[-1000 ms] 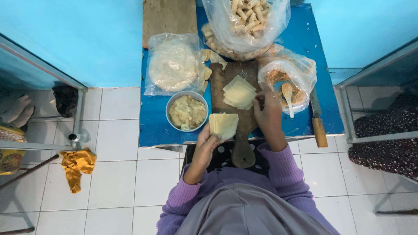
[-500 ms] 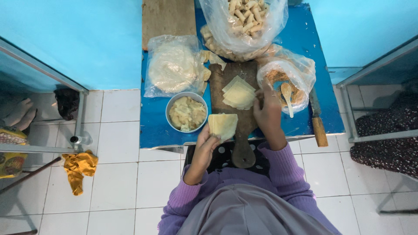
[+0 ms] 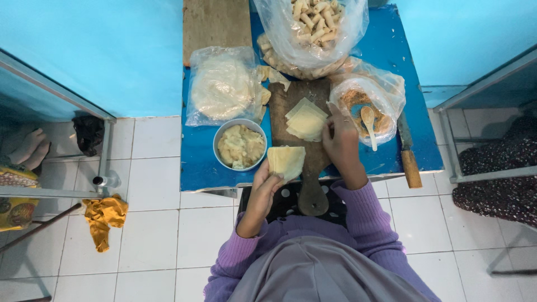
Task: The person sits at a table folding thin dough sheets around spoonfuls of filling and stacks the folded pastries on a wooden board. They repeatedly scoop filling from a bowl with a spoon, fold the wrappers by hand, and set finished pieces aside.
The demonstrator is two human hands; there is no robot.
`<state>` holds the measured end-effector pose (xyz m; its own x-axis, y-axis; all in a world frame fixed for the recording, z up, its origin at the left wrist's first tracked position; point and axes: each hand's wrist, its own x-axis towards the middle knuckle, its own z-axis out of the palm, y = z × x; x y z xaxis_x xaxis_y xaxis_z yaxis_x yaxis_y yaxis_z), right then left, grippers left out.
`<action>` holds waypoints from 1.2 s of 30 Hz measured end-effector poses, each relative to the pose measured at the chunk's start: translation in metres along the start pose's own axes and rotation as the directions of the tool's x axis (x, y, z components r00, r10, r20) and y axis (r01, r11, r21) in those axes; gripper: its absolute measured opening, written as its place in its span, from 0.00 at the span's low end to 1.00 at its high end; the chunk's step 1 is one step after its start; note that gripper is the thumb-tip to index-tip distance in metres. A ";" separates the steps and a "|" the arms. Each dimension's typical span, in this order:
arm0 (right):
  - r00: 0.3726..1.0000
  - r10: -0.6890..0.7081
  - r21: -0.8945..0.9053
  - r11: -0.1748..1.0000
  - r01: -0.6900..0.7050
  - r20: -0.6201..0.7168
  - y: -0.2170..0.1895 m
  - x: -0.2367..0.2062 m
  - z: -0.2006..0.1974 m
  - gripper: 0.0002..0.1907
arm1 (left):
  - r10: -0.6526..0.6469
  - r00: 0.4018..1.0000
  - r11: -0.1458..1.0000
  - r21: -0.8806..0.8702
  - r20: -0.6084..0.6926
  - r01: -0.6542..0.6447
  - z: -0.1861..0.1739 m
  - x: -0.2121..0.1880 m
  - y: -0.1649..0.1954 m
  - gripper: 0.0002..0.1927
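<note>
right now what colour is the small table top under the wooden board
Bright blue table top, clearest in the head view.

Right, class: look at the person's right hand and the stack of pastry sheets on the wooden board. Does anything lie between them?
Nothing visible does. The right hand is at the right edge of the stack of pastry sheets on the wooden board; whether they touch is unclear. The spoon in the bag lies on its far side. The left hand holds a separate sheet.

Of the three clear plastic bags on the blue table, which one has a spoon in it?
The bag at the right, beside the right hand: it holds brownish filling and a pale spoon. The others hold rolls and flat wrappers.
</note>
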<state>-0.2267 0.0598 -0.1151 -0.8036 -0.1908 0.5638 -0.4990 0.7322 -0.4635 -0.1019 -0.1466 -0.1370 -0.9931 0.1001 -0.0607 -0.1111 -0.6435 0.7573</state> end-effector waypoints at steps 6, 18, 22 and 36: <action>0.998 -0.052 -0.010 0.999 0.052 -0.047 -0.013 0.001 -0.013 0.31 | -0.005 1.000 1.000 -0.017 0.015 0.006 -0.003 -0.001 -0.002 0.29; 0.928 -0.320 0.531 0.829 0.176 0.192 -0.080 -0.039 -0.035 0.24 | -0.040 0.998 0.988 -0.147 0.048 0.046 -0.003 -0.003 -0.005 0.28; 0.949 -0.188 0.538 0.843 0.022 0.255 -0.074 -0.042 -0.033 0.18 | -0.020 0.994 0.996 -0.085 0.104 0.029 -0.005 -0.005 -0.005 0.28; 0.984 -0.008 0.566 0.819 -0.096 0.179 -0.085 -0.059 -0.029 0.24 | -0.009 1.000 0.996 0.088 0.021 0.007 -0.003 -0.004 -0.014 0.26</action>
<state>-0.1273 0.0278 -0.0892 -0.8445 -0.3107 0.4362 -0.5151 0.2482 -0.8204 -0.0967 -0.1404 -0.1488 -0.9911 0.1219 -0.0537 -0.1146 -0.5737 0.8110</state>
